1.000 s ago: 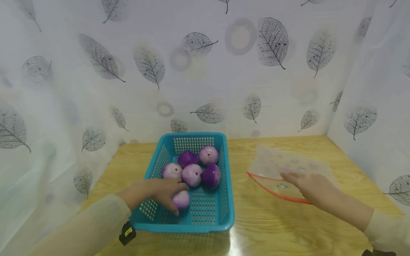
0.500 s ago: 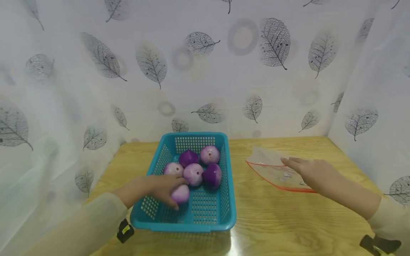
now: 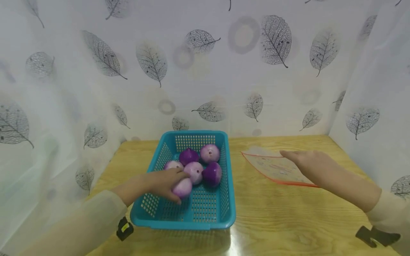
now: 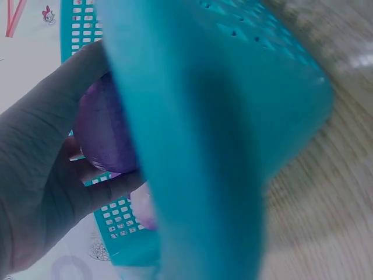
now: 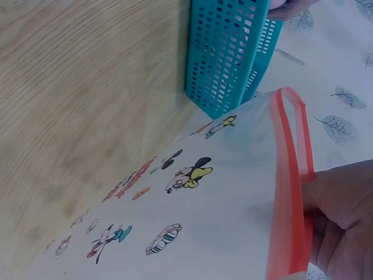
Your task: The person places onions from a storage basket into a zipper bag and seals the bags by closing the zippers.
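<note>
My left hand (image 3: 160, 183) is inside the blue plastic basket (image 3: 182, 225), its fingers and thumb around a purple-and-white onion (image 3: 183, 188). In the left wrist view, the basket's wall covers part of this onion (image 4: 105, 131). Several other onions, among them a dark purple one (image 3: 212, 174), lie grouped toward the basket's far side. On the right, my right hand (image 3: 326, 174) holds a clear zip bag (image 3: 278, 169) by its red edge. Cartoon prints cover the bag (image 5: 233, 204) in the right wrist view, where its red-rimmed mouth gapes and my fingers curl at the rim.
Everything stands on a wooden table (image 3: 272, 220). Behind it and at both sides hangs a pale curtain (image 3: 217, 78) with a leaf print. The basket is left of centre, with a strip of table between it and the bag.
The bag has been lifted and tilted, its red-edged mouth now facing more toward the basket. My left hand and its onion have shifted slightly up and away from the basket's near side.
</note>
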A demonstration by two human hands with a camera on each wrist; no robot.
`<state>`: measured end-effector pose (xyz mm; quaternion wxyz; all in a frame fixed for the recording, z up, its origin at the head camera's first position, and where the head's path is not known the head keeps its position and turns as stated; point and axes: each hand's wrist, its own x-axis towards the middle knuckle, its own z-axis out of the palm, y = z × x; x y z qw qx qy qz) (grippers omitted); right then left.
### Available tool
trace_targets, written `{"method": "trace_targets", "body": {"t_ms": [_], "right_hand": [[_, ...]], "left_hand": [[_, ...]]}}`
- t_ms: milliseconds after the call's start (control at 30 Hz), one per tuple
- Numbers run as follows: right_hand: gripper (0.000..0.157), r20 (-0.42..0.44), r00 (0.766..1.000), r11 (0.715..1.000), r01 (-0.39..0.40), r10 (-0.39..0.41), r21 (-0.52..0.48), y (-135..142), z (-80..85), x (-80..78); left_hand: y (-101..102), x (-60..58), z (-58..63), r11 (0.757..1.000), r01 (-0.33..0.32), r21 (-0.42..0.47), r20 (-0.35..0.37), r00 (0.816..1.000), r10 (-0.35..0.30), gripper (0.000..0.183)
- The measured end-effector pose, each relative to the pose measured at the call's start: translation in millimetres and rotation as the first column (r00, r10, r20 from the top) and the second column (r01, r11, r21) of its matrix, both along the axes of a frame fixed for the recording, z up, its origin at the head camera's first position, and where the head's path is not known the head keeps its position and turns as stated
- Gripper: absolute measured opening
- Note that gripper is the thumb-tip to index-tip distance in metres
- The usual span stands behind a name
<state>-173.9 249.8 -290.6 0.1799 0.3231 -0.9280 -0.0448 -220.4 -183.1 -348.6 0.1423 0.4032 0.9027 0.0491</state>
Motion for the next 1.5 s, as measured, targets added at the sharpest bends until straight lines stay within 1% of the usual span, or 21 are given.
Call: {"method": "trace_targets", "body": {"t_ms": [67, 133, 200, 267, 400, 467, 500, 600, 700, 767, 867, 967, 1067, 1167, 1267, 1300, 1400, 1500], "right_hand": [[0.050, 0.029, 0.999, 1.000, 0.022, -0.022, 0.006, 0, 3.0, 0.1], [0.050, 0.041, 0.999, 1.000, 0.026, -0.026, -0.002, 0, 5.3, -0.3], [0.050, 0.032, 0.999, 1.000, 0.010, -0.009, -0.014, 1, 7.0, -1.0], [0.051, 0.013, 1.000, 1.000, -0.010, 0.010, -0.028, 2, 8.1, -1.8], [0.053, -0.013, 0.999, 0.998, -0.035, 0.035, -0.052, 5, 8.8, -2.9], [0.054, -0.050, 0.997, 0.996, -0.064, 0.060, -0.063, 7, 8.4, -4.5], [0.054, -0.084, 0.993, 0.994, -0.088, 0.082, -0.064, 8, 8.1, -5.7], [0.054, -0.156, 0.980, 0.987, -0.139, 0.126, -0.075, 10, 7.3, -9.4], [0.053, -0.174, 0.976, 0.986, -0.149, 0.133, -0.078, 11, 7.7, -11.0], [0.053, -0.158, 0.980, 0.987, -0.138, 0.123, -0.086, 11, 8.8, -10.8], [0.052, -0.164, 0.979, 0.990, -0.129, 0.119, -0.053, 11, 10.7, -11.4], [0.052, -0.152, 0.983, 0.993, -0.112, 0.106, -0.029, 12, 13.1, -11.7], [0.050, -0.126, 0.989, 0.996, -0.082, 0.078, -0.028, 11, 15.6, -11.6], [0.047, -0.107, 0.993, 0.998, -0.058, 0.054, -0.032, 10, 17.8, -11.4], [0.046, -0.112, 0.992, 0.997, -0.062, 0.058, -0.036, 8, 19.5, -11.7], [0.046, -0.124, 0.990, 0.997, -0.070, 0.065, -0.037, 8, 20.3, -12.0], [0.044, -0.165, 0.982, 0.994, -0.099, 0.090, -0.048, 7, 22.6, -13.8], [0.044, -0.201, 0.974, 0.992, -0.118, 0.107, -0.045, 7, 24.7, -16.6]], "left_hand": [[1, 0.3, 2.9, 1.000, -0.008, 0.018, -0.006, 1.000, 0.009, 0.081], [2, 0.2, 5.2, 0.999, -0.025, 0.032, -0.005, 1.000, 0.025, 0.083], [4, 0.3, 7.2, 0.998, -0.041, 0.039, -0.008, 0.999, 0.041, 0.086], [6, 0.1, 9.2, 0.998, -0.050, 0.041, -0.028, 0.998, 0.051, 0.087], [9, -0.9, 11.7, 0.997, -0.017, 0.073, -0.092, 0.995, 0.024, 0.087], [10, -1.6, 12.8, 0.995, 0.008, 0.099, -0.127, 0.992, 0.004, 0.087], [11, -1.6, 13.8, 0.994, 0.015, 0.110, -0.138, 0.990, 0.000, 0.088], [13, -1.2, 16.9, 0.992, 0.018, 0.126, -0.164, 0.986, 0.002, 0.088], [17, 1.5, 21.8, 0.993, 0.014, 0.119, -0.173, 0.985, 0.007, 0.085], [20, 4.1, 25.2, 0.994, 0.017, 0.107, -0.184, 0.983, 0.003, 0.083], [28, 8.7, 30.6, 0.995, 0.022, 0.096, -0.203, 0.979, -0.002, 0.082], [36, 12.4, 34.7, 0.996, 0.036, 0.086, -0.238, 0.971, -0.015, 0.085], [43, 14.5, 38.5, 0.993, 0.057, 0.098, -0.277, 0.961, -0.028, 0.087], [49, 15.0, 41.1, 0.990, 0.083, 0.117, -0.329, 0.944, -0.041, 0.088], [54, 15.6, 44.0, 0.984, 0.108, 0.140, -0.369, 0.928, -0.050, 0.090], [56, 16.2, 44.9, 0.983, 0.114, 0.145, -0.380, 0.923, -0.051, 0.090], [62, 19.8, 49.2, 0.980, 0.110, 0.166, -0.390, 0.920, -0.038, 0.091], [68, 23.7, 51.7, 0.972, 0.137, 0.192, -0.419, 0.907, -0.045, 0.090]]}}
